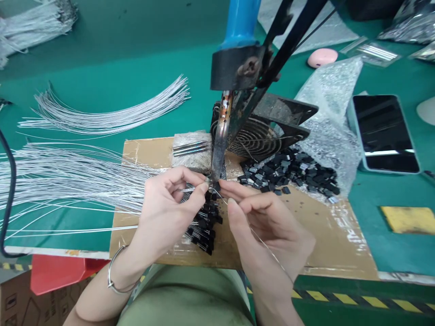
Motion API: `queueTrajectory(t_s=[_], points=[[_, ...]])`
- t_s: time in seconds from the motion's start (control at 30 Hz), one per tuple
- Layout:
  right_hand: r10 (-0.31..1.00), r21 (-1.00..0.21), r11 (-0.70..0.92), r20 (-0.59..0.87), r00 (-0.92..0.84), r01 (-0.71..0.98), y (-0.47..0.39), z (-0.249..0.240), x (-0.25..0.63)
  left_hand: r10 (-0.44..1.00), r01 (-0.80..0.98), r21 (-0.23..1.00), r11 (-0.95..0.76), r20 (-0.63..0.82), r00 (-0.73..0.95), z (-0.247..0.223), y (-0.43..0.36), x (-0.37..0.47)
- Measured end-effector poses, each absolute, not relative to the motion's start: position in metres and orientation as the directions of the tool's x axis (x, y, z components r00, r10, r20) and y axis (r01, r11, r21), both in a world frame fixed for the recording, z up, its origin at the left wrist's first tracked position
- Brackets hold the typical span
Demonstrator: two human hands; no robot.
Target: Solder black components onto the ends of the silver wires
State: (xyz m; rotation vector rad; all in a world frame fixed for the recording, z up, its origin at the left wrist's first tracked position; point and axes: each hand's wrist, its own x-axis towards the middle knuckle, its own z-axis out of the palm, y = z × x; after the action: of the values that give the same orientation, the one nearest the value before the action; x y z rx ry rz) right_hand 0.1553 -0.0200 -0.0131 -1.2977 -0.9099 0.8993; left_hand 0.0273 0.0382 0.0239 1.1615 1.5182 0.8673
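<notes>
My left hand [173, 203] is closed in a pinch just left of the soldering iron tip [217, 165]. A white wire appears to run into its fingertips, though the fingers mostly cover it. Thin solder wire [268, 248] passes between the thumb and fingers of my right hand [268, 222] and reaches toward the tip. A small black connector [216, 186] sits by my right index fingertip, under the iron; whether that finger touches it I cannot tell. Below lie black connectors with wires [205, 226], partly hidden by my left hand.
Loose black connectors [292, 172] are heaped on the cardboard [306, 231] beside a fan [258, 136]. White wires [68, 176] spread leftward, with another bundle [112, 117] behind. The blue-handled iron [241, 22] hangs overhead. At right are a phone [385, 131] and a yellow sponge [408, 219].
</notes>
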Motion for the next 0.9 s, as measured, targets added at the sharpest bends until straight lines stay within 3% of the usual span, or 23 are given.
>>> queueTrajectory(t_s=[0.9], points=[[0.911, -0.997, 0.054, 0.026, 0.411, -0.056, -0.0191, -0.0097, 0.1523, 0.962, 0.274, 0.924, 0.268, -0.27, -0.031, 0.0233, 0.0357, 0.0256]])
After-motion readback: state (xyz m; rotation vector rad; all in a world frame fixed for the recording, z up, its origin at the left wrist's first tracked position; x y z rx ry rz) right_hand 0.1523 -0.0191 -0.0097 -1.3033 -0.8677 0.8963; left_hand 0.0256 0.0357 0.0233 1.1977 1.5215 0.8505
